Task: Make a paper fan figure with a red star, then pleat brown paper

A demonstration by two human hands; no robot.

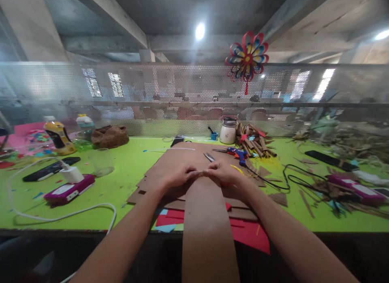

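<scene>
A long brown strip of paper or thin card (206,222) runs from the bottom edge of the view up to my hands. At its far end, the fingertips of my left hand (184,174) pinch the edge on the left. My right hand (224,172) pinches the same edge close beside it, thumb and finger together. Under the strip lie stacked brown cardboard sheets (164,163) and red paper (249,234). Just beyond my right hand are metal blades (209,156) and a blue glue gun (241,155) with a black cord.
Purple power strips (71,189) lie left and right, with a white cable by the left one. A clear cup (101,165), a yellow bottle (59,137), a jar (227,131) and rolled brown tubes (255,143) stand or lie farther back. A perforated screen (182,84) borders the green table.
</scene>
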